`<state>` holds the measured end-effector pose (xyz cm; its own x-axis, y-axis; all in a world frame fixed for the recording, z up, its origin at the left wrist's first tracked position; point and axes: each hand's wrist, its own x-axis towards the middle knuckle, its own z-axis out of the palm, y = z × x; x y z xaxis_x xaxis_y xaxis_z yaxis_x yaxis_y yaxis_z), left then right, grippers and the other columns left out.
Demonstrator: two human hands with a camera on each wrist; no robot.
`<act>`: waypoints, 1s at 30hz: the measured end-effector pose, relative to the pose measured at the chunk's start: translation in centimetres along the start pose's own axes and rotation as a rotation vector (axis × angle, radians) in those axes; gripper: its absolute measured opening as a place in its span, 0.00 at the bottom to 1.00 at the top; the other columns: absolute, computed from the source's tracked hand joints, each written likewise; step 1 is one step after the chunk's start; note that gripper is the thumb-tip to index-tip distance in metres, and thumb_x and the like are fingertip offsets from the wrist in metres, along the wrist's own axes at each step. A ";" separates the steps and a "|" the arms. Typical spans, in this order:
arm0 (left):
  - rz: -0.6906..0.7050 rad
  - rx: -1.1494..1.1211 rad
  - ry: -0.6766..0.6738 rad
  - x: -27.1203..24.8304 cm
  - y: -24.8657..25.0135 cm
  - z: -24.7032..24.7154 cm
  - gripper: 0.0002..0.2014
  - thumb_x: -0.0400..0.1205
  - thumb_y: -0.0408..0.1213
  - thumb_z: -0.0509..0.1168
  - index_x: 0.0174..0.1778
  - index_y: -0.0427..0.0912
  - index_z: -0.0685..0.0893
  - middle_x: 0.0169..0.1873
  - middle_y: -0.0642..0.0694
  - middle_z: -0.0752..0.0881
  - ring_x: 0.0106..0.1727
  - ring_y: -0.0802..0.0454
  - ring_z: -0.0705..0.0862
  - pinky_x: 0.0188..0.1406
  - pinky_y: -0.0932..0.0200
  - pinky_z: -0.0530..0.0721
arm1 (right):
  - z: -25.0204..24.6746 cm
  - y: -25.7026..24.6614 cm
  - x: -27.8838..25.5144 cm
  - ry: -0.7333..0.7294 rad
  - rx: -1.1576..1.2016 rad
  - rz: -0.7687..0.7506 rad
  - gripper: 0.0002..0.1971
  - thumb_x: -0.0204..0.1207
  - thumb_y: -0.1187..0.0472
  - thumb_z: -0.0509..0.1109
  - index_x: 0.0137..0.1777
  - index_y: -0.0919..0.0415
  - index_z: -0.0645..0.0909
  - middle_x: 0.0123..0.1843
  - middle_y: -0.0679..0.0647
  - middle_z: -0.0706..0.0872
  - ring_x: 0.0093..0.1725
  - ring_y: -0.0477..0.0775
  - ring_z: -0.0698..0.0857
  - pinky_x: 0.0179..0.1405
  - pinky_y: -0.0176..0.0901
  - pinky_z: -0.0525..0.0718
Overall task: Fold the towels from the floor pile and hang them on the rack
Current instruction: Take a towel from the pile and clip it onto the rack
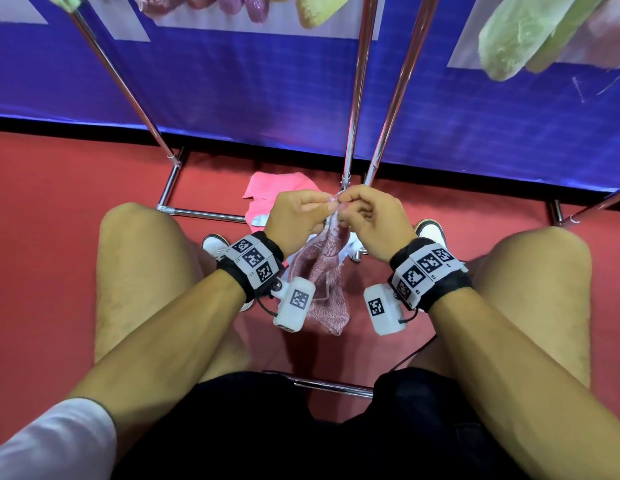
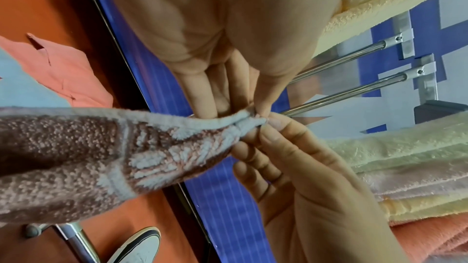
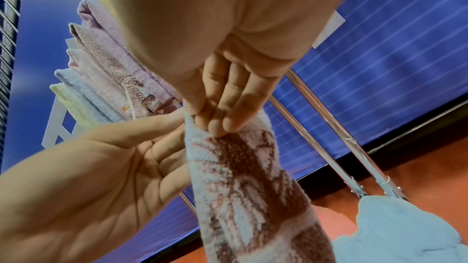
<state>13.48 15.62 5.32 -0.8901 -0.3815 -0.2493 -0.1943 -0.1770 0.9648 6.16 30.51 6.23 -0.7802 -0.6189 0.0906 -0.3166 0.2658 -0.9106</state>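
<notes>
A staged recording space rather than a home: red carpet floor (image 1: 59,188), blue printed backdrop wall (image 1: 253,91), and a chrome towel rack (image 1: 358,81) hung with folded towels (image 3: 101,79).

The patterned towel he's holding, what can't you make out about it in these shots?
- Patterned towel, head view: pinched corner hidden behind left hand and right hand.
- Left wrist view: far end cut off by the left edge.
- Right wrist view: lower part cut off by the bottom edge.
</notes>
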 end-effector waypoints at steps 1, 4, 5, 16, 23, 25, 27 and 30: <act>-0.003 -0.004 -0.008 -0.1 0.0 0.0 0.02 0.75 0.34 0.74 0.40 0.45 0.92 0.40 0.30 0.85 0.42 0.38 0.76 0.44 0.41 0.76 | -0.1 0.1 0.0 -0.005 -0.016 -0.032 0.07 0.76 0.72 0.69 0.50 0.63 0.85 0.37 0.49 0.87 0.36 0.48 0.87 0.42 0.40 0.86; -0.005 -0.012 -0.002 -0.3 0.3 -0.1 0.04 0.78 0.28 0.72 0.45 0.39 0.91 0.43 0.25 0.87 0.43 0.37 0.78 0.45 0.43 0.80 | -0.1 0.3 0.0 0.021 -0.105 -0.139 0.06 0.76 0.69 0.72 0.50 0.63 0.88 0.45 0.44 0.84 0.43 0.36 0.81 0.48 0.27 0.76; -0.008 -0.001 0.010 -0.4 0.4 -0.2 0.04 0.79 0.27 0.72 0.48 0.34 0.89 0.45 0.23 0.87 0.44 0.37 0.82 0.47 0.40 0.83 | -0.2 0.5 0.1 0.046 -0.136 -0.155 0.06 0.75 0.68 0.74 0.50 0.62 0.89 0.47 0.44 0.81 0.46 0.34 0.80 0.50 0.26 0.75; -0.019 0.026 -0.107 -0.4 -0.2 -0.5 0.07 0.77 0.39 0.72 0.48 0.47 0.94 0.45 0.34 0.78 0.47 0.36 0.74 0.49 0.36 0.73 | -0.4 0.9 0.1 0.071 -0.221 -0.170 0.04 0.73 0.62 0.78 0.46 0.58 0.91 0.38 0.50 0.86 0.34 0.33 0.78 0.40 0.25 0.73; -0.030 0.011 -0.136 -0.4 -0.2 -0.3 0.13 0.72 0.46 0.75 0.50 0.45 0.93 0.46 0.34 0.77 0.48 0.36 0.72 0.48 0.36 0.71 | -0.5 0.9 0.1 0.072 -0.239 -0.145 0.03 0.72 0.61 0.79 0.44 0.57 0.91 0.37 0.51 0.87 0.31 0.36 0.77 0.38 0.26 0.72; -0.019 0.067 -0.133 -0.4 -0.1 -0.4 0.14 0.71 0.48 0.76 0.49 0.46 0.93 0.44 0.30 0.81 0.46 0.36 0.75 0.50 0.29 0.77 | -0.5 0.8 0.0 0.083 -0.244 -0.131 0.03 0.71 0.61 0.80 0.43 0.58 0.91 0.34 0.48 0.85 0.30 0.37 0.76 0.37 0.25 0.71; 0.016 0.158 -0.139 -0.7 0.1 -0.4 0.10 0.73 0.45 0.75 0.48 0.49 0.93 0.45 0.26 0.87 0.45 0.37 0.80 0.54 0.22 0.79 | -0.5 0.8 0.0 0.094 -0.238 -0.101 0.03 0.70 0.62 0.81 0.42 0.59 0.91 0.30 0.43 0.80 0.29 0.38 0.76 0.35 0.23 0.70; 0.067 0.254 -0.151 -1.1 0.5 -0.4 0.13 0.77 0.25 0.70 0.51 0.44 0.92 0.42 0.41 0.93 0.44 0.45 0.89 0.51 0.40 0.88 | -0.5 0.6 0.0 0.095 -0.224 -0.035 0.03 0.69 0.61 0.82 0.41 0.58 0.91 0.25 0.42 0.79 0.26 0.39 0.74 0.32 0.22 0.69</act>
<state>14.57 15.57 6.08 -0.9521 -0.2419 -0.1870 -0.2126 0.0838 0.9736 5.71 31.08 5.91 -0.8107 -0.5609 0.1676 -0.4477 0.4095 -0.7949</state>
